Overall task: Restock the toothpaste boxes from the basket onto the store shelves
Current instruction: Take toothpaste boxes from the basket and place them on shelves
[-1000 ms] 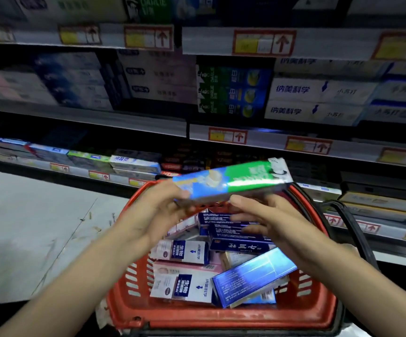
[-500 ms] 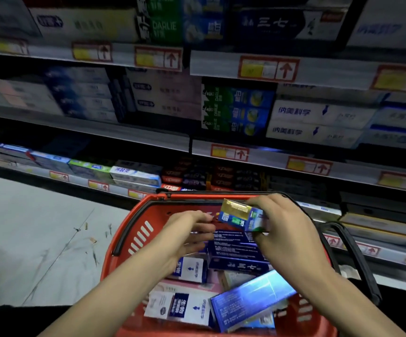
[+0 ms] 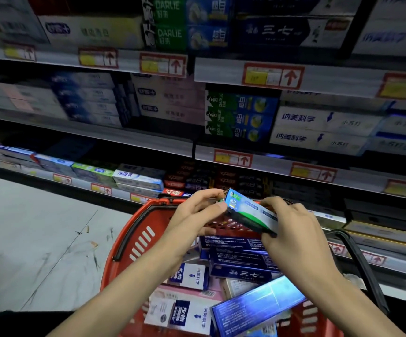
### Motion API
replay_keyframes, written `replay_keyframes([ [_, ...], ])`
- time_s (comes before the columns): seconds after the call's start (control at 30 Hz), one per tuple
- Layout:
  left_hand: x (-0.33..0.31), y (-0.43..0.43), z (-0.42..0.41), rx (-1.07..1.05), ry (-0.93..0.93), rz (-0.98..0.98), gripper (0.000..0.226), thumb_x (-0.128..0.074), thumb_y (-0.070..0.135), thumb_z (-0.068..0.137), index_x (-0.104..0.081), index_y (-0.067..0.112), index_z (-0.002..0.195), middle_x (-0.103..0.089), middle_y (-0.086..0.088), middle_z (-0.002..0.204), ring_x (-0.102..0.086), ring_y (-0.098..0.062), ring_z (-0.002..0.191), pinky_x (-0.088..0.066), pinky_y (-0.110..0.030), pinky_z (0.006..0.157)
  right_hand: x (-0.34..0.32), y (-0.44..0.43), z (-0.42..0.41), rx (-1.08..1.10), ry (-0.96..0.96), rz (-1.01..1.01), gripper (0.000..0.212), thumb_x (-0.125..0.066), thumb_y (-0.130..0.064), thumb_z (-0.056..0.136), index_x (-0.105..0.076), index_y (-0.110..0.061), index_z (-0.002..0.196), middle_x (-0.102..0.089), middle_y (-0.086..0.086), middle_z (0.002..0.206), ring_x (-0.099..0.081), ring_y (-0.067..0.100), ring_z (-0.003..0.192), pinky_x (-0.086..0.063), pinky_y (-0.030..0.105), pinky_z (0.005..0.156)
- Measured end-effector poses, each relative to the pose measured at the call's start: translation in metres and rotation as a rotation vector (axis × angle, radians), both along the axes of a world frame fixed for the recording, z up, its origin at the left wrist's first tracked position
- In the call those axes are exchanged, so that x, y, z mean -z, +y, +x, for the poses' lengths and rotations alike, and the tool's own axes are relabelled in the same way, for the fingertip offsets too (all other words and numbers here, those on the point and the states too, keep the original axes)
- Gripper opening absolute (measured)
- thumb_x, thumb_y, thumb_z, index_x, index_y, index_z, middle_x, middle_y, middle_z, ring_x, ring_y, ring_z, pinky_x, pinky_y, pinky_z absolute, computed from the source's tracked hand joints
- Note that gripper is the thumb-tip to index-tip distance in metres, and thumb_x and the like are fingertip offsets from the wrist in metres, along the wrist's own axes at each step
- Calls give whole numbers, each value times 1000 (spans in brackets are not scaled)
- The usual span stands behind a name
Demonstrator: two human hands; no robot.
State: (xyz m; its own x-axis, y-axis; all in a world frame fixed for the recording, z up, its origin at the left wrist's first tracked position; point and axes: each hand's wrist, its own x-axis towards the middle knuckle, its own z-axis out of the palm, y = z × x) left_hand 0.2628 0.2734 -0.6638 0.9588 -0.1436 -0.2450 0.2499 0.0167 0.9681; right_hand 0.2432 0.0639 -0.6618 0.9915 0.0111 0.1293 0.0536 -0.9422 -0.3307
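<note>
- Found tiered store shelves (image 3: pixel 318 80) filling the background, loaded with flat-lying cartons (image 3: pixel 318 119); noted red-framed price tags (image 3: pixel 272 75) along the front rails.
- Recorded grey floor (image 3: pixel 26 227) at lower left, scuffed and marked.
- Located red plastic basket (image 3: pixel 129 229) low in centre, just in front of the bottom shelf, with black handle (image 3: pixel 362 263) hanging outside its right wall.
- Noted loose stock inside the basket: dark blue boxes (image 3: pixel 240 263) stacked near the middle, white box with blue label (image 3: pixel 180 314) at the near edge, bright blue box (image 3: pixel 258 305) tilted at near right.
- Saw right hand (image 3: pixel 292 229) clamped on the near end of a green-and-blue toothpaste box (image 3: pixel 250 212), fingers curled over the top, thumb beneath.
- Saw left hand (image 3: pixel 197 215) pinching the far end of the same box between thumb and fingertips.
- Logged that box as tilted, held above the far part of the basket, clear of the shelves.
- Noted similar green-and-blue stock (image 3: pixel 240 115) stacked on the middle shelf above.
</note>
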Motion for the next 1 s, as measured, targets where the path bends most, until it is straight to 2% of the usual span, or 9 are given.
replay_keyframes([
  [0.2,-6,2,-2,-93,-61,13,46,-78,49,82,-71,10,107,-80,-8,101,-73,-27,98,-55,-47,92,-13,2,1,55,266,525,57,-75,-18,60,-57,-45,107,-75,-21,94,-70,10,88,-53,49,91],
  [0.33,-5,4,0,-213,-43,23,42,-73,56,85,-80,16,95,-80,-9,94,-69,-21,84,-56,-41,84,-13,-1,4,45,372,790,52,-85,-4,73,-66,-34,112,-76,-5,104,-72,10,81,-55,26,69],
  [0.4,-6,7,2,-286,-18,-15,48,-72,58,84,-80,13,98,-80,-9,95,-66,-19,82,-52,-34,76,-13,-6,5,57,316,847,45,-86,-10,77,-69,-32,112,-75,-8,103,-71,2,85,-54,18,72],
  [0.5,-9,13,5,-411,35,-133,49,-74,55,86,-78,7,96,-80,-11,95,-64,-21,83,-50,-33,75,-16,-13,9,169,234,951,39,-87,-25,80,-70,-30,115,-75,-5,106,-73,15,95,-56,31,84],
  [0.6,-12,18,8,-458,81,-235,40,-71,50,91,-73,11,100,-80,-11,99,-71,-19,83,-52,-29,71,-21,-18,13,217,256,1134,40,-86,-32,78,-71,-25,115,-79,1,104,-76,16,88,-59,29,73],
  [0.67,-13,20,9,-451,81,-283,37,-70,49,92,-70,13,103,-80,-11,98,-73,-16,79,-51,-28,69,-27,-17,14,218,271,1261,42,-86,-30,76,-71,-18,114,-80,4,99,-74,11,74,-53,21,62],
  [0.77,-16,21,11,-450,57,-298,36,-72,49,90,-69,17,107,-80,-9,100,-73,-15,80,-52,-29,70,-33,-14,16,215,213,1346,53,-88,-32,61,-71,-14,108,-80,7,97,-72,12,71,-46,27,68],
  [0.9,-22,25,14,-437,-21,-292,20,-71,42,92,-68,23,98,-78,-12,107,-75,-22,91,-53,-33,75,-39,-10,19,208,128,1395,49,-88,-28,63,-70,-19,108,-80,5,99,-71,17,81,-46,33,76],
  [1.0,-28,29,15,-429,-79,-291,15,-68,29,98,-69,18,109,-77,-12,111,-76,-24,95,-53,-36,80,-43,-6,21,189,71,1403,53,-88,-27,66,-69,-16,114,-80,6,101,-72,14,79,-47,35,78],
])
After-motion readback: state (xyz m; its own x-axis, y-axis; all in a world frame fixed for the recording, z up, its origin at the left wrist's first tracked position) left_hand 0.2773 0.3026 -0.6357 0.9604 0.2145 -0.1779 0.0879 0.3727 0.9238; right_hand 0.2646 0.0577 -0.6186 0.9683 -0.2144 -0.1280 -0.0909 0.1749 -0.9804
